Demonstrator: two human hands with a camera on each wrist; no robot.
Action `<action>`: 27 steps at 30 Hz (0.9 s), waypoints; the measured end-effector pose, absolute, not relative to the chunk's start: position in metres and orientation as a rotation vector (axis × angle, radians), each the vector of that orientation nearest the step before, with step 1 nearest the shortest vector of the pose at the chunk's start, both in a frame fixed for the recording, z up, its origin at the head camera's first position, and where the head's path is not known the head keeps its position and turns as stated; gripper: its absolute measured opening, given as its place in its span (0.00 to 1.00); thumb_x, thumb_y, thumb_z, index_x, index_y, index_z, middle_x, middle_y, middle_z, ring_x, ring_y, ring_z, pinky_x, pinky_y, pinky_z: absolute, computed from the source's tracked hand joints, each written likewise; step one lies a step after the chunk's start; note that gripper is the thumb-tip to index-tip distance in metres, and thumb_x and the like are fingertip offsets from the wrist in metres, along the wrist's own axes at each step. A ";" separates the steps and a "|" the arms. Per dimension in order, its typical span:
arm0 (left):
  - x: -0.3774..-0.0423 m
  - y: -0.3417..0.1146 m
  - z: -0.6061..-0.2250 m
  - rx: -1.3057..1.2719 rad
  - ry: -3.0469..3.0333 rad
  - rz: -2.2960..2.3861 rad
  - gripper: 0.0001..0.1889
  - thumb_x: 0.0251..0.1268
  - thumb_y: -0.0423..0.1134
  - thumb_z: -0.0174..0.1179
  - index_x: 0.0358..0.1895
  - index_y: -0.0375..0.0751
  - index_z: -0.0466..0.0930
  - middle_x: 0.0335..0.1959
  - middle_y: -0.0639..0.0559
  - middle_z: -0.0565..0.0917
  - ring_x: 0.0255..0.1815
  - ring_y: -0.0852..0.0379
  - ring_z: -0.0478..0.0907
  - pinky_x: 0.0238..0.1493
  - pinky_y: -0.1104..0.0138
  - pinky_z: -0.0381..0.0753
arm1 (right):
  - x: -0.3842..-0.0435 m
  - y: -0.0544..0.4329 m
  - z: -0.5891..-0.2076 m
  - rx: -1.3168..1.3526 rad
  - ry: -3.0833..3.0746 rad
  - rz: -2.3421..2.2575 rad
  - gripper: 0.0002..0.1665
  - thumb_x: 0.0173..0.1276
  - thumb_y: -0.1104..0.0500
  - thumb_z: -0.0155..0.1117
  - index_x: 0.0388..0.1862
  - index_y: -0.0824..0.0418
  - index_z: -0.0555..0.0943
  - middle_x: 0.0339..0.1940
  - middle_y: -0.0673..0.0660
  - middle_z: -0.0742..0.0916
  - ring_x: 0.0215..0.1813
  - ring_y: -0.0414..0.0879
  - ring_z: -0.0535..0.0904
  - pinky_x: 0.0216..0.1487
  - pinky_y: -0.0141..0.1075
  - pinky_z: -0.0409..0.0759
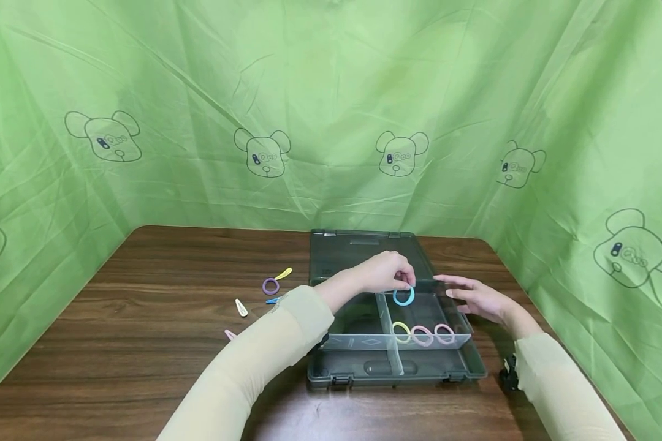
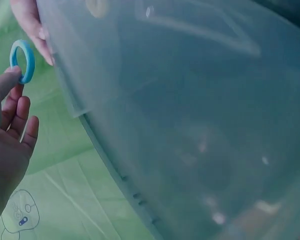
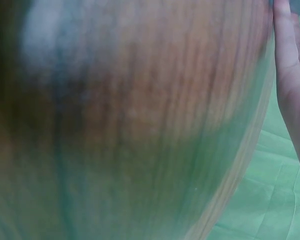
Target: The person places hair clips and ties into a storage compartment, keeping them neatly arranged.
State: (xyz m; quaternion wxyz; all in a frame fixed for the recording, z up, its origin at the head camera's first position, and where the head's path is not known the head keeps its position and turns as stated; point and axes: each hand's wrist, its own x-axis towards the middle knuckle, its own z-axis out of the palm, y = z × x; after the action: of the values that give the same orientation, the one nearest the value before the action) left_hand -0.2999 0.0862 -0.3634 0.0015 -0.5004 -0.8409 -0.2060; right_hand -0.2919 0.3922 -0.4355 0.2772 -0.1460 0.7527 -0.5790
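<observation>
Between its thumb and fingertips, my left hand (image 1: 387, 272) pinches a light blue hair tie (image 1: 404, 297) over the back right compartment of an open, dark see-through box (image 1: 358, 372). The left wrist view shows the same hair tie (image 2: 22, 61) upright at the fingertips. One yellow hair tie (image 1: 395, 324) and two pink hair ties (image 1: 414, 331) sit in a row by the white divider (image 1: 358, 342) of that compartment. My right hand (image 1: 477, 299) rests against the box's right edge, fingers extended and holding nothing.
Left of the box, a purple hair tie (image 1: 271, 293) lies on the wooden table (image 1: 160, 318) beside a yellow hair clip (image 1: 284, 274). White (image 1: 241, 308), blue (image 1: 273, 301) and pink hair clips (image 1: 230, 335) lie nearby. The box lid (image 1: 358, 248) is folded back; green cloth (image 1: 331, 202) surrounds the table.
</observation>
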 end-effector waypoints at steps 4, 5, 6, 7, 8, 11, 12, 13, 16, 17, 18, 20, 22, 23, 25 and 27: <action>-0.305 0.088 -0.363 -1.629 -2.658 -0.588 0.03 0.60 0.38 0.63 0.36 0.48 0.85 0.34 0.59 0.82 0.36 0.68 0.75 0.40 0.81 0.69 | -0.292 0.392 -0.435 -0.412 2.021 -1.547 0.30 0.75 0.59 0.47 0.73 0.59 0.57 0.70 0.61 0.67 0.61 0.40 0.74 0.56 0.41 0.75; -0.306 0.089 -0.363 -1.645 -2.664 -0.573 0.03 0.60 0.38 0.63 0.36 0.48 0.85 0.34 0.59 0.82 0.35 0.68 0.75 0.40 0.81 0.70 | -0.292 0.392 -0.435 -0.432 2.010 -1.554 0.30 0.75 0.60 0.47 0.73 0.60 0.56 0.70 0.62 0.67 0.61 0.41 0.74 0.56 0.42 0.75; -0.307 0.090 -0.364 -1.660 -2.672 -0.556 0.03 0.60 0.38 0.63 0.36 0.48 0.85 0.33 0.59 0.81 0.35 0.68 0.75 0.40 0.80 0.70 | -0.292 0.393 -0.435 -0.444 2.000 -1.561 0.30 0.75 0.60 0.46 0.73 0.60 0.56 0.70 0.62 0.67 0.61 0.41 0.74 0.55 0.42 0.75; -0.308 0.091 -0.365 -1.675 -2.682 -0.535 0.03 0.60 0.38 0.63 0.36 0.48 0.85 0.33 0.59 0.81 0.34 0.68 0.75 0.39 0.80 0.70 | -0.292 0.393 -0.435 -0.458 1.990 -1.567 0.30 0.75 0.60 0.46 0.73 0.60 0.56 0.70 0.62 0.66 0.61 0.42 0.74 0.55 0.42 0.75; -0.309 0.091 -0.366 -1.694 -2.691 -0.514 0.03 0.60 0.38 0.63 0.35 0.48 0.85 0.33 0.59 0.81 0.34 0.68 0.74 0.39 0.80 0.70 | -0.292 0.393 -0.435 -0.470 1.976 -1.573 0.29 0.75 0.61 0.46 0.73 0.60 0.56 0.70 0.63 0.66 0.62 0.42 0.74 0.56 0.42 0.75; -0.310 0.095 -0.372 -1.742 -2.715 -0.436 0.02 0.60 0.39 0.63 0.35 0.48 0.85 0.31 0.60 0.81 0.33 0.68 0.74 0.38 0.80 0.69 | -0.293 0.394 -0.436 -0.492 1.961 -1.581 0.30 0.75 0.62 0.45 0.74 0.62 0.55 0.70 0.64 0.66 0.62 0.44 0.73 0.56 0.43 0.75; -0.310 0.095 -0.374 -1.748 -2.724 -0.404 0.03 0.60 0.39 0.63 0.35 0.48 0.85 0.31 0.60 0.80 0.32 0.68 0.73 0.38 0.80 0.69 | -0.293 0.395 -0.436 -0.480 1.968 -1.579 0.30 0.75 0.61 0.46 0.74 0.61 0.55 0.70 0.63 0.67 0.62 0.43 0.74 0.56 0.43 0.75; -0.309 0.096 -0.376 -1.747 -2.731 -0.374 0.03 0.61 0.40 0.63 0.35 0.49 0.85 0.31 0.61 0.80 0.33 0.69 0.73 0.38 0.79 0.69 | -0.293 0.395 -0.436 -0.477 1.976 -1.574 0.30 0.75 0.61 0.45 0.74 0.61 0.55 0.70 0.62 0.67 0.62 0.43 0.74 0.56 0.43 0.75; -0.306 0.100 -0.381 -1.702 -2.743 -0.281 0.03 0.61 0.42 0.63 0.35 0.52 0.85 0.31 0.63 0.80 0.34 0.69 0.73 0.39 0.77 0.69 | -0.293 0.396 -0.436 -0.451 2.004 -1.560 0.30 0.75 0.60 0.46 0.74 0.60 0.55 0.69 0.58 0.69 0.61 0.42 0.74 0.56 0.42 0.75; -0.304 0.101 -0.382 -1.675 -2.745 -0.253 0.02 0.61 0.43 0.63 0.35 0.53 0.85 0.31 0.64 0.80 0.35 0.68 0.73 0.39 0.75 0.69 | -0.293 0.396 -0.436 -0.445 2.013 -1.554 0.30 0.75 0.60 0.46 0.74 0.60 0.55 0.69 0.57 0.69 0.61 0.42 0.74 0.56 0.41 0.75; -0.302 0.102 -0.384 -1.644 -2.744 -0.225 0.02 0.61 0.43 0.63 0.35 0.55 0.84 0.31 0.65 0.80 0.36 0.68 0.73 0.39 0.74 0.69 | -0.293 0.396 -0.436 -0.441 2.014 -1.556 0.30 0.75 0.60 0.46 0.74 0.60 0.55 0.69 0.58 0.69 0.61 0.42 0.74 0.56 0.41 0.75; -0.300 0.105 -0.388 -1.585 -2.740 -0.186 0.02 0.60 0.45 0.63 0.34 0.58 0.84 0.31 0.67 0.79 0.37 0.68 0.72 0.39 0.72 0.68 | -0.292 0.395 -0.435 -0.431 2.011 -1.559 0.31 0.75 0.60 0.46 0.74 0.61 0.55 0.70 0.61 0.67 0.61 0.42 0.74 0.56 0.42 0.75; -0.298 0.106 -0.392 -1.543 -2.732 -0.158 0.02 0.60 0.45 0.63 0.33 0.60 0.84 0.30 0.68 0.79 0.38 0.67 0.72 0.38 0.71 0.67 | -0.291 0.394 -0.434 -0.424 2.011 -1.563 0.31 0.75 0.60 0.47 0.74 0.61 0.54 0.71 0.64 0.65 0.61 0.42 0.74 0.56 0.42 0.75; -0.297 0.107 -0.393 -1.527 -2.733 -0.142 0.02 0.59 0.45 0.64 0.32 0.61 0.84 0.29 0.69 0.79 0.38 0.67 0.72 0.37 0.70 0.67 | -0.291 0.393 -0.434 -0.421 2.010 -1.565 0.31 0.75 0.60 0.46 0.74 0.61 0.54 0.71 0.65 0.64 0.61 0.42 0.74 0.56 0.42 0.75; -0.295 0.107 -0.394 -1.511 -2.741 -0.109 0.02 0.58 0.44 0.64 0.32 0.61 0.84 0.28 0.69 0.79 0.38 0.67 0.72 0.36 0.70 0.66 | -0.291 0.392 -0.434 -0.411 2.014 -1.563 0.31 0.75 0.60 0.47 0.74 0.61 0.55 0.72 0.65 0.63 0.61 0.41 0.74 0.56 0.42 0.75; -0.293 0.107 -0.394 -1.501 -2.754 -0.075 0.03 0.58 0.44 0.64 0.32 0.61 0.84 0.27 0.69 0.78 0.37 0.67 0.72 0.37 0.70 0.65 | -0.291 0.392 -0.435 -0.408 2.014 -1.566 0.31 0.75 0.59 0.47 0.74 0.60 0.55 0.72 0.65 0.64 0.61 0.41 0.74 0.56 0.42 0.75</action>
State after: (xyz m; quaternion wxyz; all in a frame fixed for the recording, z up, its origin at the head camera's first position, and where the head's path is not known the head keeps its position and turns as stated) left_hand -0.2935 0.1072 -0.3943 0.0022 -0.4785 -0.8777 -0.0238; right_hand -0.2908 0.3925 -0.4345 0.2754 -0.1517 0.7495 -0.5826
